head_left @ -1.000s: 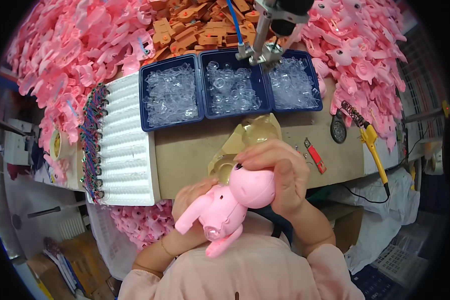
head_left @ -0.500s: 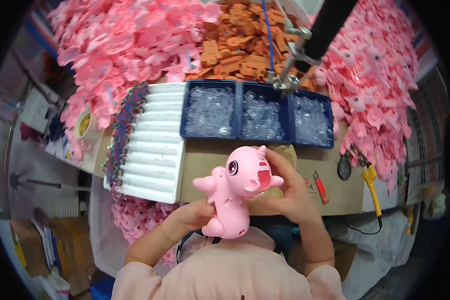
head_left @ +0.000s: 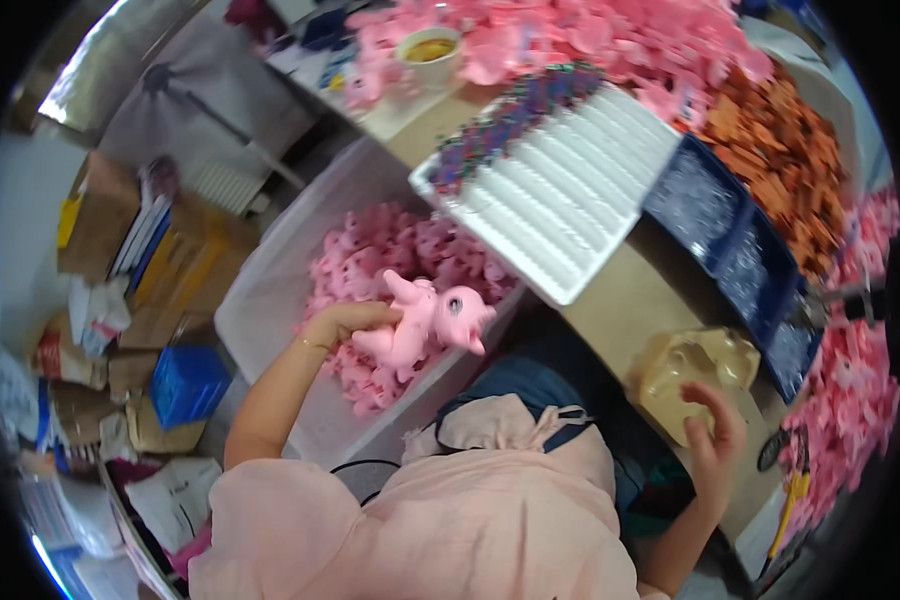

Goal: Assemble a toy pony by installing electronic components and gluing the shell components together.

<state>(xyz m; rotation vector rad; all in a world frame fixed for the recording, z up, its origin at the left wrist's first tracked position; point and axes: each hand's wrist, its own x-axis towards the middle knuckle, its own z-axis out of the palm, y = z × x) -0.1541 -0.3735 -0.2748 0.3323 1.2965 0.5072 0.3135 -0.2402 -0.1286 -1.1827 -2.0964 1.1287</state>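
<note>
A pink plastic toy unicorn lies in the grip of my left hand, which reaches out over a large translucent bin. Under it, many similar pink toys fill the bin. The toy's big-eyed head points right, and my fingers close round its back end, partly hidden. My right hand is empty, fingers curled but apart, near a tan moulded fixture at the table's front edge.
On the table stand a white ribbed tray with small wired parts and blue trays of clear pieces. Orange parts and pink shells are heaped behind. A yellow-handled tool lies far right; boxes stand left.
My view has turned left toward the bin. The toy unicorn went from both hands above the table to my left hand alone over the bin; my right hand let go.
</note>
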